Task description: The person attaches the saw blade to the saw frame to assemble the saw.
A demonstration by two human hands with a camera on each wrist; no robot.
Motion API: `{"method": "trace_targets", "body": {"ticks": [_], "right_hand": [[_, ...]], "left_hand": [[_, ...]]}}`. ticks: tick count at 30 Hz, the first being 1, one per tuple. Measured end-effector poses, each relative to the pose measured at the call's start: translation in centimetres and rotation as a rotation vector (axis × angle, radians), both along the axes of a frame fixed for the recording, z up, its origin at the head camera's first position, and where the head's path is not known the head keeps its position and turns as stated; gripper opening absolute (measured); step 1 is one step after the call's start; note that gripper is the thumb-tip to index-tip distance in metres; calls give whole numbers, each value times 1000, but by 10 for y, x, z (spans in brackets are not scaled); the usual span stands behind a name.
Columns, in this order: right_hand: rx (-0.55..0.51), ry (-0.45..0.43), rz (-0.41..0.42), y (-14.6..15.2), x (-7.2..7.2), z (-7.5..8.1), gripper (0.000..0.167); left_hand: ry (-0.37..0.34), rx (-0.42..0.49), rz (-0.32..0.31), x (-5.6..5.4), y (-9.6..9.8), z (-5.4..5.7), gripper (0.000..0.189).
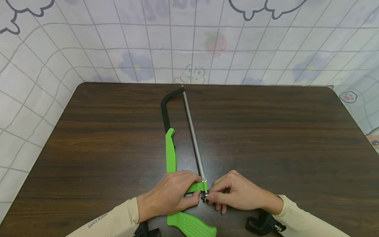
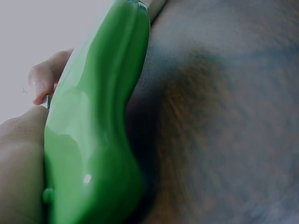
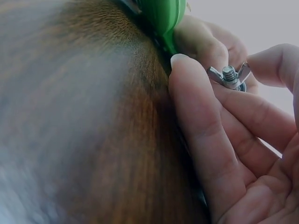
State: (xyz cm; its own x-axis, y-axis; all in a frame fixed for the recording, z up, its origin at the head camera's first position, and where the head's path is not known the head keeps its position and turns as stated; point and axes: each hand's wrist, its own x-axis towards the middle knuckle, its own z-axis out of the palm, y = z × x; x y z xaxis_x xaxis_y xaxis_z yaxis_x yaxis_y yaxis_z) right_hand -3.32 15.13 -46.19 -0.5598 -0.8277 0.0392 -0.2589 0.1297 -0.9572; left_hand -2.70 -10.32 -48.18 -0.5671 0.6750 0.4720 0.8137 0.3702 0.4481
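Note:
A hacksaw (image 1: 170,153) with a green and black frame lies on the dark wooden table, its far end pointing away from me. Along its right side runs a silver blade (image 1: 193,136). My left hand (image 1: 170,192) grips the frame close to the green blade holder, between finger and thumb. The green handle (image 2: 100,121) fills much of the left wrist view. With its thumb and finger, my right hand (image 1: 237,192) pinches the metal wing nut (image 3: 215,74) at the blade's near end. A threaded screw tip (image 3: 229,71) sticks out between the nut's wings.
The wood-grain table (image 1: 281,141) extends around the saw on both sides. A pale grid-patterned cloth (image 1: 257,39) hangs behind it. Black devices (image 1: 259,225) sit under both wrists, near the front of the table.

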Motion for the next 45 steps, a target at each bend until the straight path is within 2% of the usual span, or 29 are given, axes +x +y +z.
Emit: {"method": "trace_targets", "body": {"ticks": [7, 17, 27, 45], "right_hand": [[6, -41, 3, 1, 0, 1, 22], [2, -50, 17, 4, -1, -2, 21], [-11, -71, 21, 4, -2, -2, 21], [-21, -74, 32, 2, -2, -1, 20]], "left_hand": [[-1, -6, 13, 1, 0, -1, 21], [0, -17, 24, 2, 0, -2, 22], [60, 10, -3, -1, 0, -1, 22], [66, 12, -5, -1, 0, -1, 23]]}}
